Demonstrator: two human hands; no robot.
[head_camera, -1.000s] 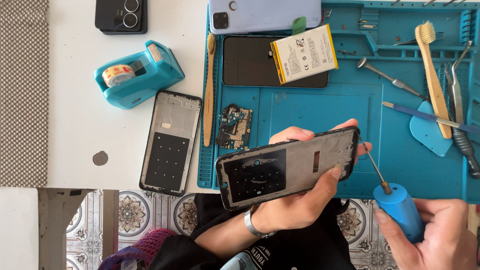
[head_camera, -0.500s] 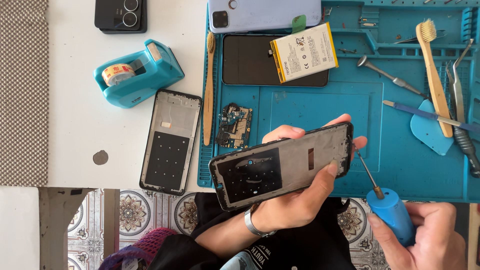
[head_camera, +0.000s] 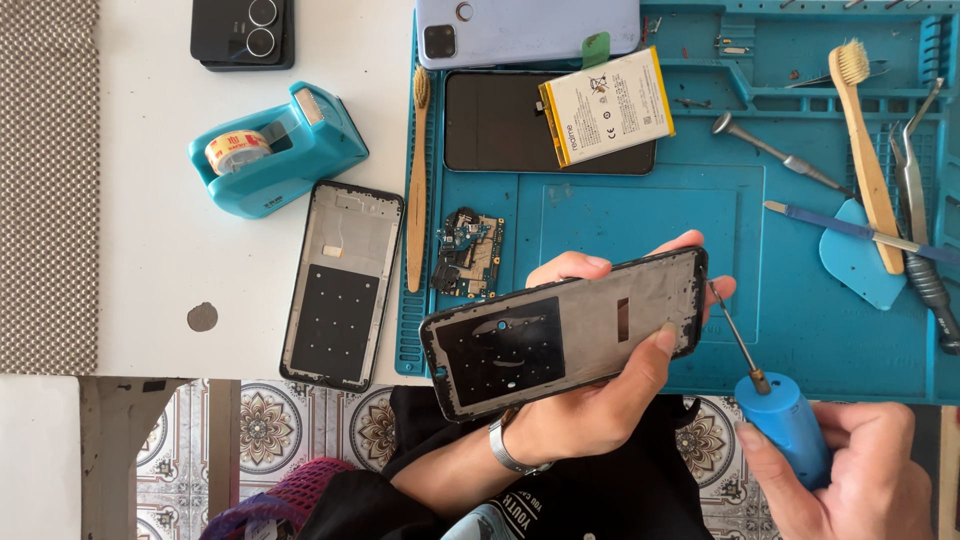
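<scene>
A white bench (head_camera: 150, 260) is seen from above, with a blue mat (head_camera: 640, 220) covering its right part and patterned floor tile visible past its near edge.

A phone frame (head_camera: 565, 335) is held in the left hand (head_camera: 600, 400), above the mat's near edge, inner side up and tilted slightly; the thumb is pressed on the frame's near long edge and the fingertips are wrapped over its far edge. A blue screwdriver (head_camera: 780, 420) is gripped in the right hand (head_camera: 860, 470), fingers closed round the handle; its bit is pointed at the frame's right end, just beside it. Contact cannot be confirmed.

On the mat: a circuit board (head_camera: 468, 252) near the left edge, a battery (head_camera: 606, 106) lying on a dark screen panel (head_camera: 500, 122), a lilac back cover (head_camera: 530, 30) at the far edge, a bamboo toothbrush (head_camera: 866, 140) and tweezers (head_camera: 915, 180) at the right edge.

On bare bench: a second frame (head_camera: 342, 285) beside the mat's left edge, a teal tape dispenser (head_camera: 275, 150), a black phone (head_camera: 242, 32) at the far edge.
</scene>
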